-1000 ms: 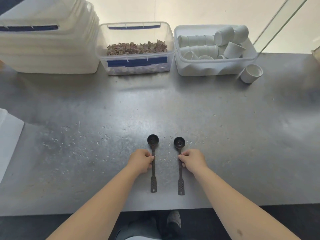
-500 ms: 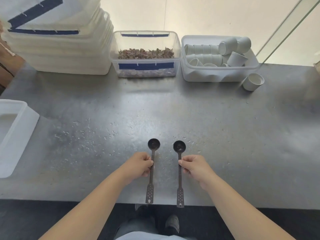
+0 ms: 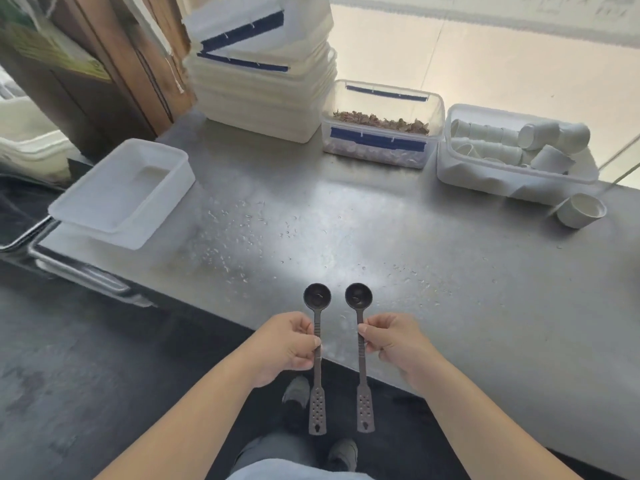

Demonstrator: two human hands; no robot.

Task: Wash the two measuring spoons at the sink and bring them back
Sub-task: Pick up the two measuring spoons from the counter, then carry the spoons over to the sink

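The left hand (image 3: 287, 344) pinches one measuring spoon (image 3: 317, 355) mid-handle and the right hand (image 3: 394, 341) pinches the other spoon (image 3: 360, 358), both bowl-forward above the metal counter's (image 3: 450, 271) edge, seemingly for carrying to the sink.

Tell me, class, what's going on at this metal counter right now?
A person holds two dark measuring spoons, one pinched by its handle in the left hand and one in the right hand. The left spoon and right spoon are lifted, bowls over the counter's near edge, handles hanging past it. Water droplets dot the steel. Behind sit stacked white tubs, a clear box of dried bits and a bin of white cups.
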